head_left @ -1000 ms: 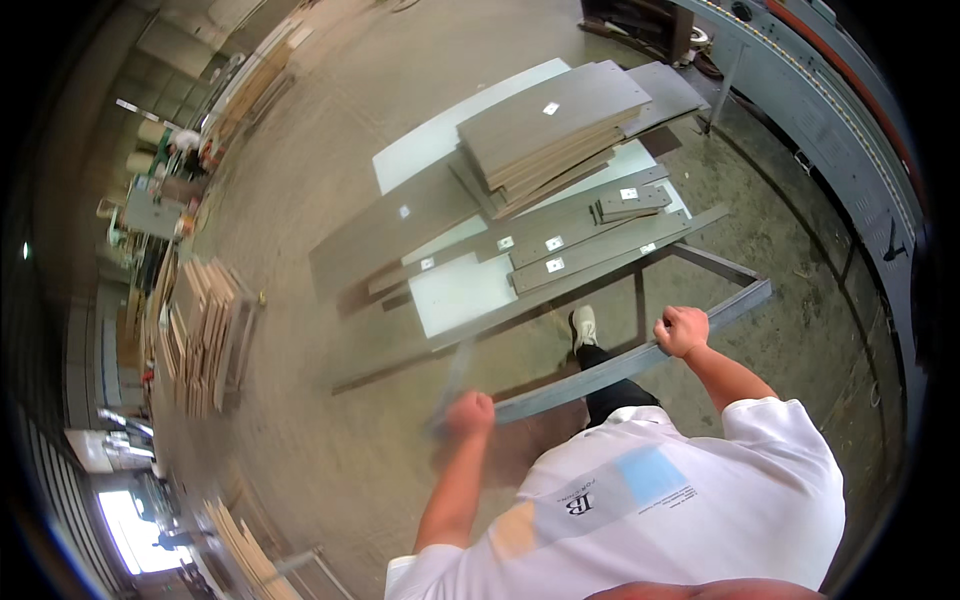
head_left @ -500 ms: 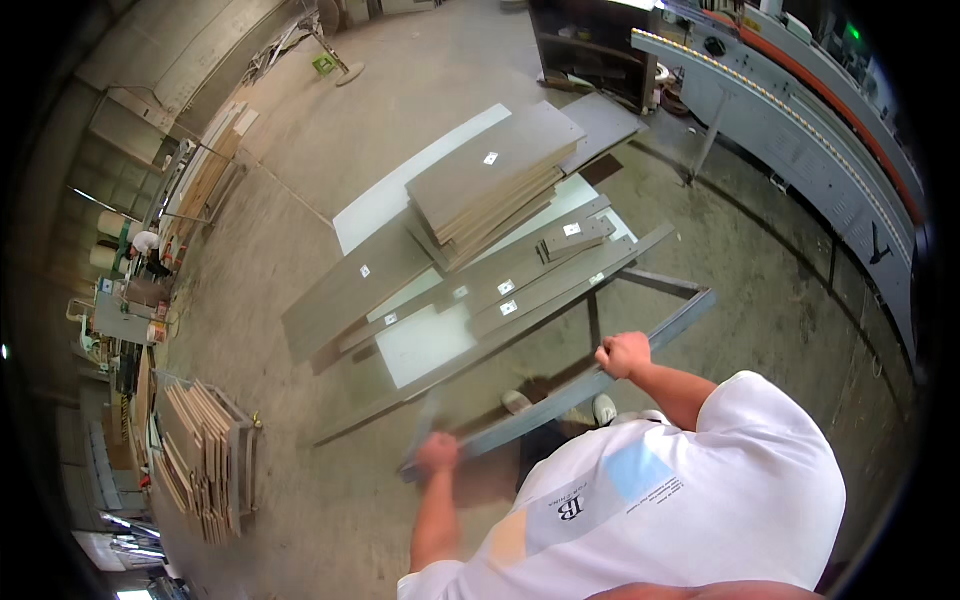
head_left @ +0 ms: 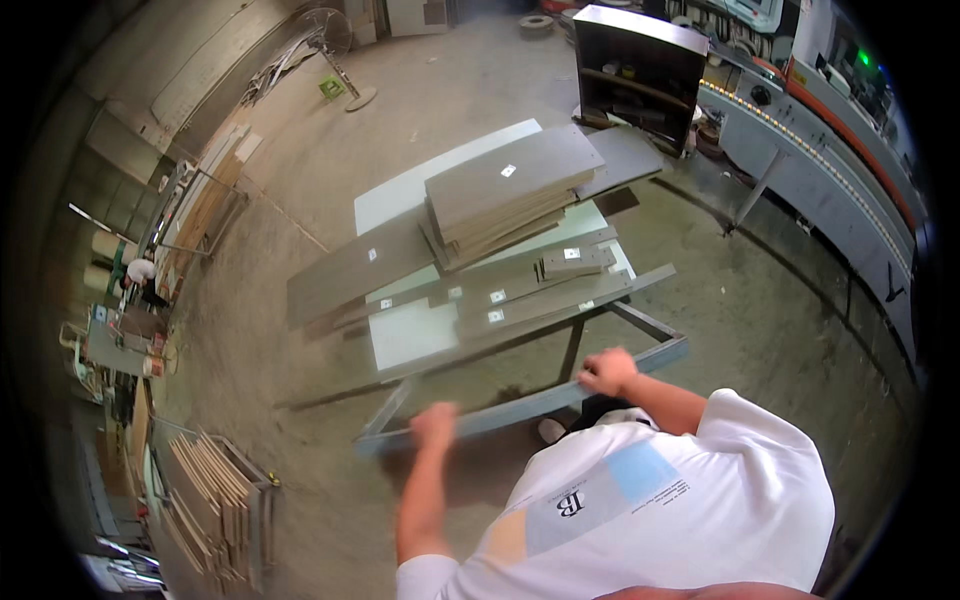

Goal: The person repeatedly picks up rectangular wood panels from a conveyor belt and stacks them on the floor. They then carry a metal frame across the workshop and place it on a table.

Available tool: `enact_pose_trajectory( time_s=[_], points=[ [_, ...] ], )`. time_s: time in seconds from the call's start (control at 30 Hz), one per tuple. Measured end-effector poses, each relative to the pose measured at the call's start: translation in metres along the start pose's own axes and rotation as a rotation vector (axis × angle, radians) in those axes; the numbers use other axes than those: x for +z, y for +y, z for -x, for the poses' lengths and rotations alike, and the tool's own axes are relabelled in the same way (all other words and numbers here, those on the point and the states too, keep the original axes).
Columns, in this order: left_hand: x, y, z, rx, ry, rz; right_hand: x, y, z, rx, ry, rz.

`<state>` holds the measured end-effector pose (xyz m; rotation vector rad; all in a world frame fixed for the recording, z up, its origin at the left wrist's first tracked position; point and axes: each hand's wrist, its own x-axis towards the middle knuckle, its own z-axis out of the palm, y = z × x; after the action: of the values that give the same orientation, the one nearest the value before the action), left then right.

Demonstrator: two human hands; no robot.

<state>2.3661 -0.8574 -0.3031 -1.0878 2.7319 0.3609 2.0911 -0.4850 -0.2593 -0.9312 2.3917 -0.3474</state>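
Observation:
My right hand (head_left: 608, 374) is wrapped over the grey metal bar (head_left: 520, 408) at the near end of a cart frame. My left hand (head_left: 435, 428), blurred by motion, grips the same bar near its left end. Beyond the bar, the cart carries a thick stack of grey-brown panels (head_left: 515, 185) with a small white label on top. Long grey panels (head_left: 350, 268) and narrow strips (head_left: 520, 283) with labels lie around it. A pale, glossy board (head_left: 412, 335) shows beneath them. On the strips rests a short bundle of small pieces (head_left: 580, 263).
A long grey machine (head_left: 830, 190) with an orange stripe runs along the right. A dark open cabinet (head_left: 638, 75) stands at the far right, a pedestal fan (head_left: 340, 65) farther back. Upright boards (head_left: 215, 500) fill a rack at lower left. Another person (head_left: 145, 275) is far left.
The cart's bar has turned and now runs more level across the view, its left end farther left. Both hands have stayed on it. The view has tilted up, showing more background.

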Motion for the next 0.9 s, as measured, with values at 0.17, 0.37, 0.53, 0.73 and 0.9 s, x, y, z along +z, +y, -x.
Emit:
enact_pose_trajectory(
  time_s=[0.17,0.37,0.53,0.73,0.9],
  points=[
    [-0.026,0.126,-0.077,0.610,-0.041,0.001,-0.023,0.037,-0.078,0.191,0.197,0.086],
    [-0.051,0.174,-0.195,0.772,-0.216,-0.070,-0.049,-0.052,-0.192,0.226,0.125,-0.057],
    [-0.062,0.170,-0.303,0.870,-0.225,-0.070,-0.072,-0.093,-0.297,0.092,-0.227,-0.205],
    [-0.080,0.142,-0.466,0.815,-0.269,-0.150,-0.083,-0.094,-0.441,-0.165,-0.371,-0.205],
    [-0.117,0.132,-0.599,0.815,-0.322,-0.228,-0.093,-0.066,-0.534,-0.403,-0.118,-0.073]
  ],
)
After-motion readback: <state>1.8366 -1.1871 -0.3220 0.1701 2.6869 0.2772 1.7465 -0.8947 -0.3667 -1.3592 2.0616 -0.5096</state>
